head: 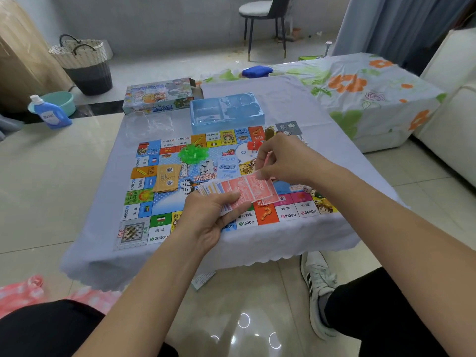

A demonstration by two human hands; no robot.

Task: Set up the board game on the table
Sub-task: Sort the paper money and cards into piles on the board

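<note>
A colourful game board lies flat on a low table under a pale blue cloth. My left hand grips a fanned stack of play money, red notes on top and blue and yellow ones at its left. My right hand pinches one red note at the fan's right end. On the board lie a heap of green plastic houses, a few red pieces, an orange card stack and dice.
Behind the board stand a blue plastic tray insert, the game box and a clear plastic bag. A card lies on the floor under the table's front edge. A covered bench stands at the right, a detergent bottle at the left.
</note>
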